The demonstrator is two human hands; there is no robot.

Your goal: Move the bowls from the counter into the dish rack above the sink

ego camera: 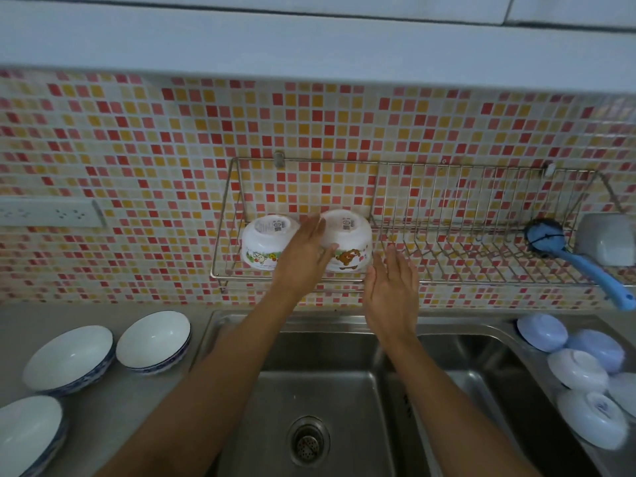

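A: How do the fingers stand?
B: The left hand [304, 256] lies spread and flat against the bear bowl [349, 244], clasping nothing. The right hand [392, 290], at five o'clock from that bowl, is spread too, empty.
A: And the bowls?
B: Two upturned in the dish rack [447, 232], the second bowl [266, 244] at nine o'clock of the first. Three white bowls [153, 340] rest on the worktop [113, 404], at seven o'clock of the rack, beside the sink [323, 390].
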